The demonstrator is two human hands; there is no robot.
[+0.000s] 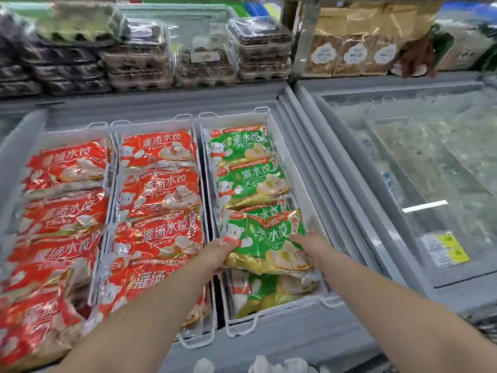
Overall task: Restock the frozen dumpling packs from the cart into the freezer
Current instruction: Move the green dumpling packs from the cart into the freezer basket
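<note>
A green dumpling pack [265,239] is held over the right white basket [309,184] of the open freezer. My left hand [219,250] grips its left lower edge and my right hand [313,244] grips its right edge. Several more green packs [243,146] lie in a row in that basket, one [266,292] partly under the held pack. Red dumpling packs [158,189] fill the middle basket, and more red packs [61,211] fill the left one. The cart is out of view.
A second chest freezer [430,170] with a closed frosted glass lid stands to the right. Stacked clear egg cartons [258,52] and brown bagged goods [352,49] sit on the shelf behind. The freezer's grey front rim [295,337] runs below the baskets.
</note>
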